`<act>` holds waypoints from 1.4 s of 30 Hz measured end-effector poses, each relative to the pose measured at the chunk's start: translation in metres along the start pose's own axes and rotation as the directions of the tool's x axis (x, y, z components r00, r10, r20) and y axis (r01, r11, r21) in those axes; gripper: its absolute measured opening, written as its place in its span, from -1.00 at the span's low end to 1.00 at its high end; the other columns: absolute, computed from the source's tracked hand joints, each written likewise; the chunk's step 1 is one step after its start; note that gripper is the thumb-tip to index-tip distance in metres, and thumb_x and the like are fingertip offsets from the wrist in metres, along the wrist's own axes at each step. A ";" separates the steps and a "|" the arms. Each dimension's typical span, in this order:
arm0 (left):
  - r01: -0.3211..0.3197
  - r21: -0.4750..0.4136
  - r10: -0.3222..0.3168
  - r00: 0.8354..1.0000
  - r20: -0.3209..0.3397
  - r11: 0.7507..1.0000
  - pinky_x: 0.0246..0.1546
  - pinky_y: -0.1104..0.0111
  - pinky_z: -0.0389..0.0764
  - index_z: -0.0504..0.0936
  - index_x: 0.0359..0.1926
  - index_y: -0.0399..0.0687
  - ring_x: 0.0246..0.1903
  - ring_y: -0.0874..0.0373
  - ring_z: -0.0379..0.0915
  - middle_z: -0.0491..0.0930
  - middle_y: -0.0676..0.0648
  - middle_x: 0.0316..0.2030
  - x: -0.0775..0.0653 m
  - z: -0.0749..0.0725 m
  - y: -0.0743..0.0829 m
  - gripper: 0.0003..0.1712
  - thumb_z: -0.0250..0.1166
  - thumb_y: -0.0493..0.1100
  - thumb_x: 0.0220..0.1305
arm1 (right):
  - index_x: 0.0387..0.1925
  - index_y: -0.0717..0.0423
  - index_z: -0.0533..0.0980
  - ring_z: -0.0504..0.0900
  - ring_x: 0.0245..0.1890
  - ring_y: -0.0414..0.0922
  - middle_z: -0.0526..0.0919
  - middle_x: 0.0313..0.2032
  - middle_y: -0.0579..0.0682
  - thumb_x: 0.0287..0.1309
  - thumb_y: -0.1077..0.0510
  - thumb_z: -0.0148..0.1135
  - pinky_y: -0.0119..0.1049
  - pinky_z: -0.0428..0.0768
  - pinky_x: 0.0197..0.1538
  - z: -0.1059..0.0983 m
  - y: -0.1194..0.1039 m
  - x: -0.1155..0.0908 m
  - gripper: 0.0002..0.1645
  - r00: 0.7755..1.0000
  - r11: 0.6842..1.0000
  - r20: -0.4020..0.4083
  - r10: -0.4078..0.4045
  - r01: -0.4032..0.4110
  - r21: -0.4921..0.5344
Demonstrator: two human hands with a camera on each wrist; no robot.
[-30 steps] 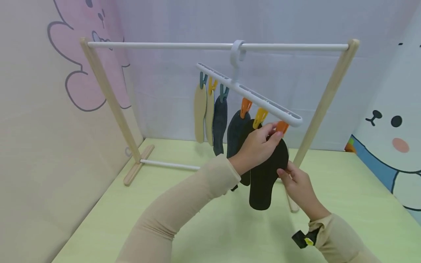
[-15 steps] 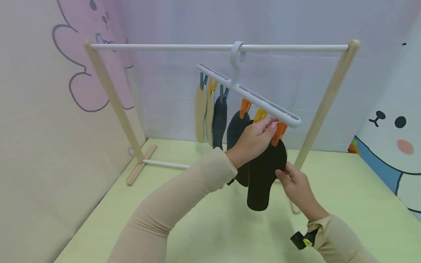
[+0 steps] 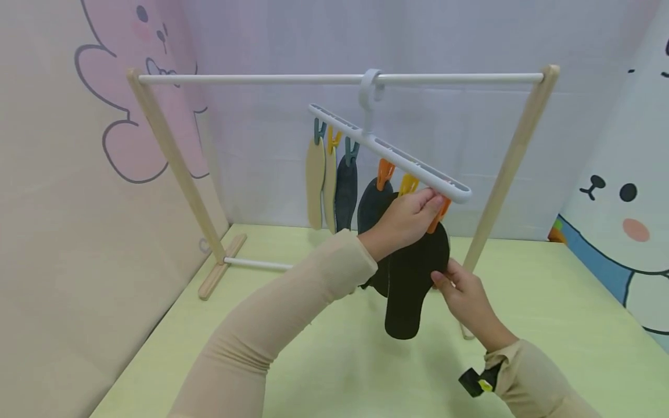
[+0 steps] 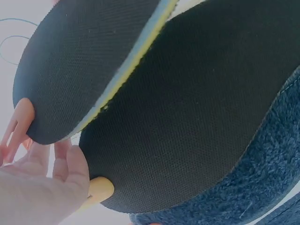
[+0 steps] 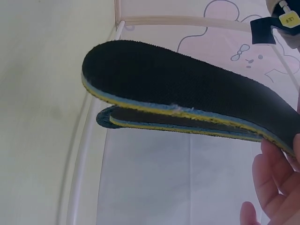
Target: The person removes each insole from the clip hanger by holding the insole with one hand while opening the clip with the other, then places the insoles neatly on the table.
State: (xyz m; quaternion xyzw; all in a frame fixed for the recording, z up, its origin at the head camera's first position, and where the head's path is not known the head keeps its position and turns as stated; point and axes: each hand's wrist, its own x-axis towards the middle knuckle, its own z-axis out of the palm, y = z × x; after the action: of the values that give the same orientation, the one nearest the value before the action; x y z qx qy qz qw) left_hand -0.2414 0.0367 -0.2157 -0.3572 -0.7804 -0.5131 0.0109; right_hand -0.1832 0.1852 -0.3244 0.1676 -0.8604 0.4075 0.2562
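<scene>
My left hand (image 3: 405, 223) is at the near end of the white hanger (image 3: 397, 152). Its thumb and fingertips pinch the upper part of an orange clothespin (image 3: 438, 219), partly hiding it. That clothespin bites the wide end of a black insole (image 3: 413, 278). Lower on the insole's right edge, my right hand (image 3: 467, 293) pinches it between thumb and fingers. The right wrist view shows the insole (image 5: 183, 79) with a blue and yellow foam edge. Behind it, a second black insole (image 4: 187, 112) hangs from a yellow clothespin (image 4: 99, 190).
More insoles hang along the hanger, dark blue ones (image 3: 347, 191) and cream ones (image 3: 315, 183), on coloured clothespins. The hanger hooks over the white rail (image 3: 251, 79) of a wooden-legged rack (image 3: 177, 168). The rack stands on a pale green table (image 3: 334, 371).
More of the orange clothespin shows over the insole's top than a second ago. My left thumb overlaps its upper part again after sitting beside it. My right hand keeps hold of the insole.
</scene>
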 end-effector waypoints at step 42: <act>0.154 -0.058 -0.155 0.988 -0.020 0.986 -0.29 0.44 0.42 0.47 0.13 -0.23 -0.34 0.14 0.45 0.56 -0.10 -0.26 0.003 -0.009 -0.007 -0.67 -0.02 -0.15 0.50 | -0.28 0.47 0.51 0.46 -0.48 -0.39 0.50 -0.52 -0.40 0.28 0.38 0.10 -0.53 0.42 -0.35 0.015 -0.023 0.027 -0.86 0.991 0.973 -0.076 0.107 -0.089 0.211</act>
State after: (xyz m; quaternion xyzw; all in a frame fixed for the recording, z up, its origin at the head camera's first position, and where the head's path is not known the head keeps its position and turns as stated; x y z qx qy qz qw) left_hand -0.2511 0.0299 -0.2161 -0.2896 -0.7908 -0.5385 -0.0297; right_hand -0.1985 0.1567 -0.3024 0.1328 -0.8086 0.5138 0.2541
